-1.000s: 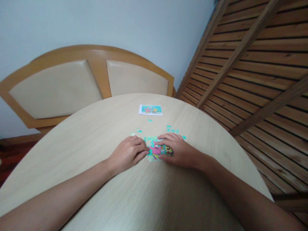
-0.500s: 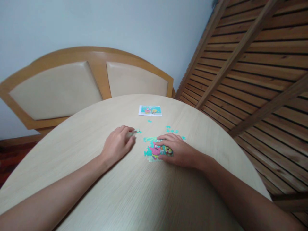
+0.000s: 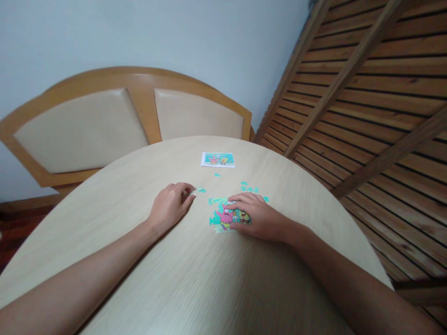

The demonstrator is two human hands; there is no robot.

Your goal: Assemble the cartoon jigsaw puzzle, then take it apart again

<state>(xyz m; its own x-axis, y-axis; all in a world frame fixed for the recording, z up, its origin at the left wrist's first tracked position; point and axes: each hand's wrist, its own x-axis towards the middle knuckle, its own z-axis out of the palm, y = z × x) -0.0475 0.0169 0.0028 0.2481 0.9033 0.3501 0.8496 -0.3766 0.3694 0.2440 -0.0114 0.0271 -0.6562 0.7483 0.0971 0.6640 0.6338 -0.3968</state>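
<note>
A partly built cartoon jigsaw (image 3: 223,216) lies on the round pale wooden table (image 3: 195,284). My right hand (image 3: 256,216) rests on the jigsaw's right side, fingers flat and pressing it down. My left hand (image 3: 171,204) sits to the left of the jigsaw, fingertips pinched on a small pale puzzle piece (image 3: 193,191). Another loose teal piece (image 3: 200,189) lies right beside those fingertips.
Several loose teal pieces (image 3: 249,189) lie scattered beyond my right hand. A small reference picture card (image 3: 218,159) lies further back. A padded wooden bench back (image 3: 104,121) curves behind the table. A slatted wooden wall (image 3: 366,107) stands to the right.
My left hand left the jigsaw's left edge and moved up and left to the loose pieces, closing its fingertips on one. My right hand stayed on the jigsaw.
</note>
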